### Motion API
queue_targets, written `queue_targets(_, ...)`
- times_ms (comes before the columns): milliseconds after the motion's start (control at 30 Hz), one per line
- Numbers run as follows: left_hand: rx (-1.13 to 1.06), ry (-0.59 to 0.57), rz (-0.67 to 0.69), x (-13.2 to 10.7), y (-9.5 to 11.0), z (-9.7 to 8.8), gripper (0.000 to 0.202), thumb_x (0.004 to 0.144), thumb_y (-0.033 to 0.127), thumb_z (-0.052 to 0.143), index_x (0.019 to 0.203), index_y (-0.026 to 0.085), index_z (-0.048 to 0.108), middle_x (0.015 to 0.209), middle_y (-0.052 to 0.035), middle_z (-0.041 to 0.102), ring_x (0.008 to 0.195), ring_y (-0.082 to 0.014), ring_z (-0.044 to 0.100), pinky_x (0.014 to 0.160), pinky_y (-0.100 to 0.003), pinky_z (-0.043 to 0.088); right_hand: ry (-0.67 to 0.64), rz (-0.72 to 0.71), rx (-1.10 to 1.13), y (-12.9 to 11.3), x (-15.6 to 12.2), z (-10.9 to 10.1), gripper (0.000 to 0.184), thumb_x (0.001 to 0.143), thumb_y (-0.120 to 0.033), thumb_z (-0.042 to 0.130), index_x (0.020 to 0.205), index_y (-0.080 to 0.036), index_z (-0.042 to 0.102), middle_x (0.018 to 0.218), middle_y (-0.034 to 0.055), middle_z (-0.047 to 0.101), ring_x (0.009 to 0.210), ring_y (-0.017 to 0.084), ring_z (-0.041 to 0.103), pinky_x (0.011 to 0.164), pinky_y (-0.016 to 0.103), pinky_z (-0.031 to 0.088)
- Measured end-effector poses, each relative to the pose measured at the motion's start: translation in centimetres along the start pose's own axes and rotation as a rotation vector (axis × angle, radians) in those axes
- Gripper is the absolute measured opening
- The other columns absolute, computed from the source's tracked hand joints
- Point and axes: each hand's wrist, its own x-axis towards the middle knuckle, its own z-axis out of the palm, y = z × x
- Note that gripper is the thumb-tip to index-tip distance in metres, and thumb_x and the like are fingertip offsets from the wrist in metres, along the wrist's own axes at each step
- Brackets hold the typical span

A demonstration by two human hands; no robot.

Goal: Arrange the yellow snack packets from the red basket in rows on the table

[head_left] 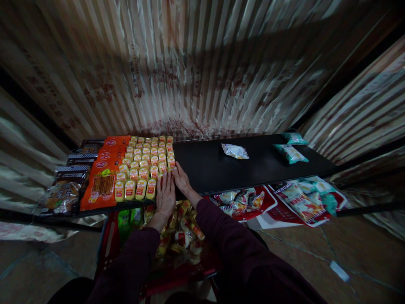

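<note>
While yellow packs (146,173) are standing in rows centre-left, loose packs (196,230) are lying unshelved lower centre; my left hand (166,195) and right hand (182,180) are touching the rows, fingers straight.

Blk shelf (202,166), lined-up yellow pkts (144,173), orange pkgs (101,185), dark bags (65,192) L, white pkt (235,151), teal pkts (291,153) R

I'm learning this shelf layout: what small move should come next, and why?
Probably a gentle inward nudge with the right hand: it sits at the right edge of the yellow snack packs, the left hand is at their front, and some sit askew.
</note>
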Motion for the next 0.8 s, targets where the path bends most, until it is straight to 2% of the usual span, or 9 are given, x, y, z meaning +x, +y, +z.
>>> queue_targets(133, 0.008, -0.020, 0.005, 0.0, -0.1, -0.1, 0.051, 0.088, 0.010, 0.034, 0.138, 0.004, 0.040, 0.150, -0.0142, 0.030, 0.143, -0.0253, 0.010, 0.117, -0.050, 0.017, -0.013, 0.037, 0.027, -0.3, -0.3, -0.4, 0.061, 0.093, -0.048, 0.031, 0.140, -0.009, 0.039, 0.145, 0.0125, 0.042, 0.135, 0.021, 0.038, 0.114, 0.035, 0.026)
queue_targets(233, -0.002, -0.027, 0.007, -0.1, -0.1, -0.1, 0.051, 0.088, 0.010, 0.033, 0.138, 0.005, 0.039, 0.150, -0.0144, 0.030, 0.143, -0.0251, 0.009, 0.117, -0.050, 0.017, -0.017, 0.068, 0.071, -0.6, -0.5, -0.6, 0.059, 0.093, -0.046, 0.034, 0.140, -0.012, 0.040, 0.146, 0.0103, 0.041, 0.137, 0.020, 0.036, 0.115, 0.034, 0.024)
queue_targets(467, -0.100, -0.013, 0.030, -0.8, 0.5, -0.9, 0.054, 0.084, 0.009, 0.037, 0.138, 0.005, 0.040, 0.151, -0.0150, 0.028, 0.144, -0.0254, 0.006, 0.117, -0.052, 0.017, 0.148, 0.064, 0.114, -0.6, -1.6, -1.1, 0.052, 0.092, -0.042, 0.036, 0.134, -0.013, 0.048, 0.139, 0.0106, 0.050, 0.129, 0.021, 0.045, 0.112, 0.036, 0.029)
queue_targets(600, -0.169, 0.035, 0.066, -2.2, 1.1, -1.8, 0.053, 0.083, 0.009, 0.038, 0.135, 0.006, 0.043, 0.147, -0.0163, 0.036, 0.144, -0.0250, 0.011, 0.116, -0.051, 0.018, 0.214, -0.006, 0.132, -1.0, -4.1, -1.7, 0.048, 0.092, -0.042, 0.035, 0.127, -0.014, 0.053, 0.132, 0.0116, 0.056, 0.123, 0.021, 0.050, 0.108, 0.038, 0.034)
queue_targets(800, -0.267, 0.075, 0.069, -5.9, 2.7, -3.2, 0.055, 0.083, 0.009, 0.038, 0.138, 0.008, 0.040, 0.142, -0.0156, 0.045, 0.143, -0.0225, 0.016, 0.115, -0.047, 0.023, 0.184, -0.144, 0.211, -2.3, -10.4, -2.6, 0.045, 0.094, -0.043, 0.033, 0.122, -0.016, 0.056, 0.124, 0.0110, 0.061, 0.116, 0.019, 0.055, 0.103, 0.036, 0.040)
